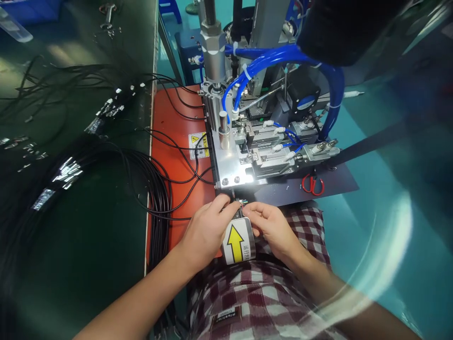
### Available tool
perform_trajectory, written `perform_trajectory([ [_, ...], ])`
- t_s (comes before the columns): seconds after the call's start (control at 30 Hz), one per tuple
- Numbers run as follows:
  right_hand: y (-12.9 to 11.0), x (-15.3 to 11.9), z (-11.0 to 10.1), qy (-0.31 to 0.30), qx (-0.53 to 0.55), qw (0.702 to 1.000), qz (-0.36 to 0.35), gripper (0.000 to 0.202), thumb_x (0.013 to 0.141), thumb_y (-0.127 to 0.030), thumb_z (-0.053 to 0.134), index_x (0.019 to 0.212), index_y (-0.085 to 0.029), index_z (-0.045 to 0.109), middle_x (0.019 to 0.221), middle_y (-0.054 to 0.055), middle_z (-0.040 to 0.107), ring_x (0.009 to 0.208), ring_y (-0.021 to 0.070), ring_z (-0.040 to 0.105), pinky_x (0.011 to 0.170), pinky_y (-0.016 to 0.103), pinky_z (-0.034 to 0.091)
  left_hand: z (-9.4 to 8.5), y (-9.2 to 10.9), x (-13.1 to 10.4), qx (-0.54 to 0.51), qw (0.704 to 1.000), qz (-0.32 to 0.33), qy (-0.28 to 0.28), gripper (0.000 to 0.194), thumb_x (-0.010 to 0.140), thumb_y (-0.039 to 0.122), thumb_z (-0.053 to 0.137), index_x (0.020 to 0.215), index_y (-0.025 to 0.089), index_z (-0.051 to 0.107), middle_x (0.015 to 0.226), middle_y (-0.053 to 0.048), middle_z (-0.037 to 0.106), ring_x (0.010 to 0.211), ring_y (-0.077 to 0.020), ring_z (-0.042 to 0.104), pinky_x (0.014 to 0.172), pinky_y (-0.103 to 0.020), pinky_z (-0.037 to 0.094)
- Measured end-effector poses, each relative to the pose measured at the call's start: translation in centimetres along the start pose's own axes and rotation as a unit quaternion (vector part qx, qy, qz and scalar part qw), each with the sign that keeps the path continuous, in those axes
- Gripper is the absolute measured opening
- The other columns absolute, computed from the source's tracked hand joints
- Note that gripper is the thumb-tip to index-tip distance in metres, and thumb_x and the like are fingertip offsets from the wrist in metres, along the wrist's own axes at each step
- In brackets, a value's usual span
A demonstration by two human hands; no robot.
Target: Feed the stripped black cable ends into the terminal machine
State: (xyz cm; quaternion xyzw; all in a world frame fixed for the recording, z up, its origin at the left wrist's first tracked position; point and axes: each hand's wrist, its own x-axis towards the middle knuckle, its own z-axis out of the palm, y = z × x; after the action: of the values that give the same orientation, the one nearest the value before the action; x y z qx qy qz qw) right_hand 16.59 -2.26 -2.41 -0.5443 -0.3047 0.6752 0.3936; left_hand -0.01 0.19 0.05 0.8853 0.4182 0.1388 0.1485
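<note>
Left hand (207, 226) and right hand (271, 226) pinch a small connector (242, 204) together.

Small cable end (242, 204) w/ tiny metal connector and thin red/dark wires, pinched at front edge of machine, just above a curved plate w/ yellow arrow sticker (238, 242) that tilts toward the person's lap; details too small to tell.

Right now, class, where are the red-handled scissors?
In the head view, the red-handled scissors lie right of centre on the dark base plate, just in front of the machine, beyond the right hand.
</note>
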Motion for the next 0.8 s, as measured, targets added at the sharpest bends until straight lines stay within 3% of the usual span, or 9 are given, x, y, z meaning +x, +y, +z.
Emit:
perform_trajectory([
  [0.13,-0.1,0.0,0.2,0.058,-0.089,0.992,-0.063,0.024,0.078,-0.041,0.064,0.073,-0.018,0.059,0.059,-0.003,0.051,0.046,0.0104,0.041,0.044,0.024,0.030,-0.1,0.0,0.2,-0.011,1.000,-0.008,0.004,0.024,0.090,0.011,0.039,0.100,0.014,0.061,0.093,-0.008,0.060,0.078,-0.0174,0.061,0.065,-0.026,0.051],
  [0.23,0.0,0.0,-0.1,0.093,-0.217,0.958,-0.160,0.016,0.085,-0.033,0.057,0.076,-0.020,0.057,0.065,-0.001,0.053,0.053,0.0132,0.046,0.050,0.025,0.035,-0.1,0.0,0.2,0.002,1.000,-0.004,0.005,0.025,0.090,0.010,0.039,0.099,0.014,0.061,0.093,-0.008,0.060,0.078,-0.0174,0.061,0.064,-0.026,0.051],
  [0.37,-0.5,0.0,-0.6,0.082,-0.324,0.911,-0.243,0.011,0.089,-0.024,0.052,0.080,-0.020,0.056,0.071,0.001,0.056,0.061,0.0154,0.051,0.059,0.027,0.039,-0.2,0.1,0.2,0.011,1.000,-0.002,0.010,0.024,0.089,0.010,0.041,0.101,0.013,0.062,0.093,-0.009,0.060,0.076,-0.0183,0.061,0.062,-0.027,0.050],
  [0.57,-1.1,0.4,-1.1,0.031,-0.316,0.920,-0.231,0.013,0.092,-0.024,0.048,0.080,-0.020,0.054,0.068,-0.002,0.052,0.060,0.0144,0.048,0.058,0.026,0.037,-0.3,0.2,0.3,0.008,1.000,0.007,0.027,0.023,0.088,0.008,0.042,0.097,0.010,0.064,0.088,-0.010,0.060,0.073,-0.0195,0.060,0.061,-0.028,0.050],
  [0.8,-1.3,0.8,-1.3,0.015,-0.310,0.920,-0.237,0.013,0.091,-0.023,0.050,0.079,-0.019,0.053,0.069,-0.002,0.051,0.060,0.0128,0.046,0.056,0.025,0.036,0.0,0.1,0.2,-0.006,0.999,0.008,0.037,0.025,0.089,0.009,0.041,0.099,0.010,0.064,0.088,-0.009,0.060,0.073,-0.0188,0.059,0.061,-0.027,0.050],
])
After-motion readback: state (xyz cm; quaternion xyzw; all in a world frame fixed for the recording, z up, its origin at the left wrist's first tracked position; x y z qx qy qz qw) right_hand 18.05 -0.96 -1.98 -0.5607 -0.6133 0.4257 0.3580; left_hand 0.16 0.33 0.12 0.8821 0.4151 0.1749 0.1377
